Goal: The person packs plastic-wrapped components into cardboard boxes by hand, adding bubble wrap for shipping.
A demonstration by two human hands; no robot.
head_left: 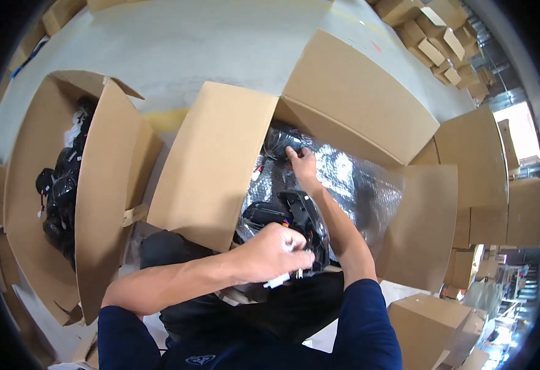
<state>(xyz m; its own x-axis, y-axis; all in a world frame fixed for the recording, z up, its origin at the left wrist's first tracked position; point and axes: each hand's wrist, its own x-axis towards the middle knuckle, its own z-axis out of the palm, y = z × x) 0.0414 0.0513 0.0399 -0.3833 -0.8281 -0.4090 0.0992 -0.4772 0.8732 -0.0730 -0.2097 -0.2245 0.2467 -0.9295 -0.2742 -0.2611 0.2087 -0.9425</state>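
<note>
My left hand (276, 253) is closed over the near side of an open cardboard box (214, 160), its fingers curled in. What it holds is hidden. A white piece like a connector or tag (277, 282) shows just below the fingers. Against that hand lies a black moulded plastic part (307, 216) with a few coloured wires. My right hand (304, 165) reaches into the box, with fingers and thumb bent on a plastic-wrapped black part (280, 140) at the far left corner. Clear bubble wrap (338, 169) covers much of the box's inside.
At the left stands a tall cardboard box (113, 185) with several black bagged parts (65, 185) in it. More cartons (430, 327) are at the lower right. A pile of opened boxes (433, 37) sits at the far right on the grey floor (208, 43).
</note>
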